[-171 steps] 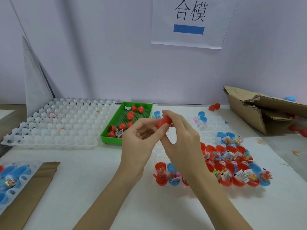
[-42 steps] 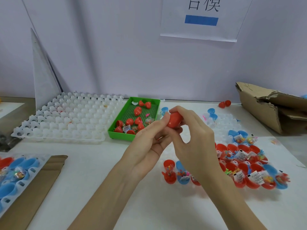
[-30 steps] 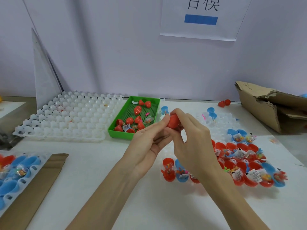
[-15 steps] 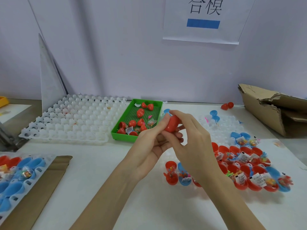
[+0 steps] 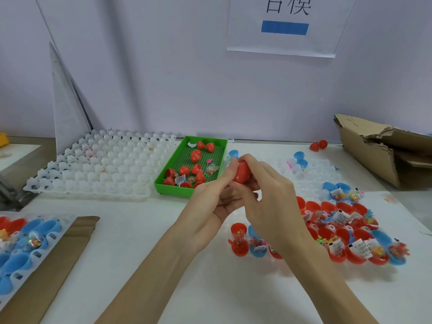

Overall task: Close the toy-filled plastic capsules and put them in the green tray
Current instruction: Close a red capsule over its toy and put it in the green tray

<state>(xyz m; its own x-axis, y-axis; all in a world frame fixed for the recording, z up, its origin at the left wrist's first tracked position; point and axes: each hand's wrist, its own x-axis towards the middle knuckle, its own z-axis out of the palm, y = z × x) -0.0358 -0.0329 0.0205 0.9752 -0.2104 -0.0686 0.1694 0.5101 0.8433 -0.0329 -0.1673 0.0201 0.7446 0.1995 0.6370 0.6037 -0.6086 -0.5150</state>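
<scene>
Centrally, above the white table [image 5: 140, 242], a red capsule [image 5: 242, 173] is being held between both hands, just to the right of the green tray [image 5: 177, 191]. It is being pinched by the left hand [image 5: 216, 202], whose thumb is lying along its left side with the other fingers curled beneath, and by the right hand [image 5: 268, 195], whose fingers are curled over its top and right side. Whether its halves are fully joined cannot be told, since much of it is being covered by the fingers.

Inside the green tray, several closed red capsules [image 5: 196, 155] and small toy packets are lying loose. Touching the tray's left side, a white empty cell tray [image 5: 100, 164] is resting on the table. To the right of the green tray, partly hidden behind the hands, open red and blue capsule halves [image 5: 339, 232] filled with toys and labels are being kept in another white holder. Far right of the tray, a torn cardboard box [image 5: 383, 150] is sitting; far left and nearer the person, a holder of blue and red shells [image 5: 25, 239] is lying over a cardboard sheet [image 5: 58, 265].
</scene>
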